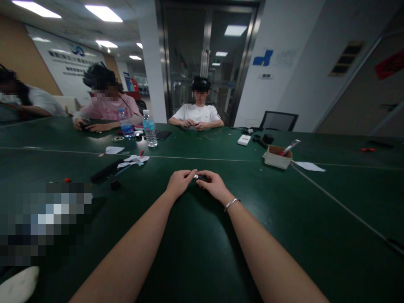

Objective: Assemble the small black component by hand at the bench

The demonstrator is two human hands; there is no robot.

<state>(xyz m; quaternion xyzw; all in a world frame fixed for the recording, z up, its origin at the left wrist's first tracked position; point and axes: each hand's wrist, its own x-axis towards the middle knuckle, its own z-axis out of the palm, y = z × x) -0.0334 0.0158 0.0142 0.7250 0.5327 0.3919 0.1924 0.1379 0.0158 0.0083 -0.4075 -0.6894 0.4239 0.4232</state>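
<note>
A small dark object with a silvery end (200,178) is between my two hands, low over the green table (195,219). My right hand (214,185), with a silver bracelet at the wrist, has its fingers closed on the dark part. On the other side, my left hand (180,183) is pinched at the silvery end; whether it grips that end or something small there is too small to make out.
Two water bottles (150,130) and papers (134,160) lie ahead left. Ahead right are a small box (277,157) with a tube, a white device (244,140) and a paper (310,166). Three people sit across and to the left. A blurred area covers the near left.
</note>
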